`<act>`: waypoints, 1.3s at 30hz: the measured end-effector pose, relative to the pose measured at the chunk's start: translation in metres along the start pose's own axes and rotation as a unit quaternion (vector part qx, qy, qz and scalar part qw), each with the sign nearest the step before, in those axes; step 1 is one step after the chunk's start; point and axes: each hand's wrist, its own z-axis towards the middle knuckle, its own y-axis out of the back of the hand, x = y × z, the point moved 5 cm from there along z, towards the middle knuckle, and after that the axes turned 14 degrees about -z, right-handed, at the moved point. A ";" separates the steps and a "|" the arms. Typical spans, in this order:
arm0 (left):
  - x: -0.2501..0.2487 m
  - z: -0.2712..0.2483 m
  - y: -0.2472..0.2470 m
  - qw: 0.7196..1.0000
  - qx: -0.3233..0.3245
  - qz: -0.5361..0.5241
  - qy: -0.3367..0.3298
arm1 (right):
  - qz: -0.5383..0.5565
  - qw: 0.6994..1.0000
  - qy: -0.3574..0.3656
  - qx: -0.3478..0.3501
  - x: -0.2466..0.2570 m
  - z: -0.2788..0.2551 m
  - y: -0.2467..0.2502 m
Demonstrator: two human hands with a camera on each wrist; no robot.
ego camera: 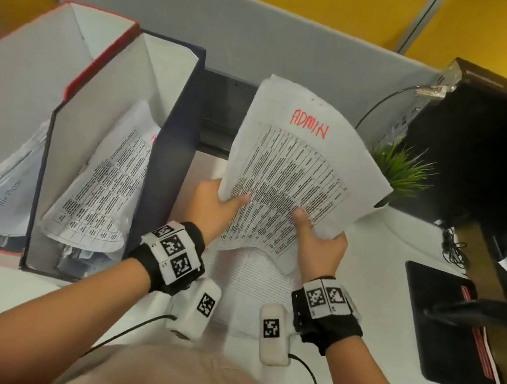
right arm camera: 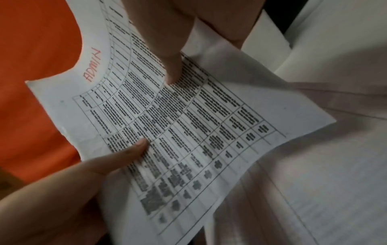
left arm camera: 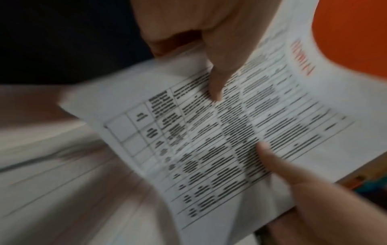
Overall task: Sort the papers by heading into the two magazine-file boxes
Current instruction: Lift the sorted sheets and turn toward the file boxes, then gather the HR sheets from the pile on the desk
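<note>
Wrists low over the tabletop [ego camera: 383, 246], both hands raised on one sheet. Left hand [ego camera: 215, 206] pinches the lower left edge of the ADMIN paper [ego camera: 299, 172], thumb on the printed face; right hand [ego camera: 322, 241] pinches the lower right edge the same way. Both grips grasp this paper; neither is released. Sheet is held tilted up and bowed, red heading facing the person, probably so it can be read before filing. Beneath it, remaining papers [ego camera: 248, 274] lie flat on the tabletop.

Left of the hands stands the dark blue file box [ego camera: 171, 150], open top facing the sheet, with a similar table-printed sheet curled inside; judged the likely target, though that sheet's heading is mostly hidden. Red-edged file box [ego camera: 99, 55] stands just beyond it, touching, holding other papers.

Room: the path leftward to the blue box looks open. Potted plant [ego camera: 402, 168] sits near the sheet's right edge; dark computer case [ego camera: 490, 150] beyond.
</note>
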 end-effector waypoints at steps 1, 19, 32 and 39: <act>-0.013 0.001 0.002 1.000 -0.001 0.002 -0.013 | 0.000 1.000 0.013 0.000 0.006 0.003 0.001; -0.123 0.021 0.213 0.962 -0.150 0.200 0.111 | -0.312 0.946 -0.069 0.049 -0.072 0.002 0.035; -0.053 0.042 0.157 0.827 0.040 0.544 0.136 | -0.428 0.894 -0.092 0.097 -0.110 -0.008 0.033; -0.051 0.040 0.147 0.802 0.043 0.585 0.108 | -0.431 0.891 -0.096 0.105 -0.114 -0.006 0.034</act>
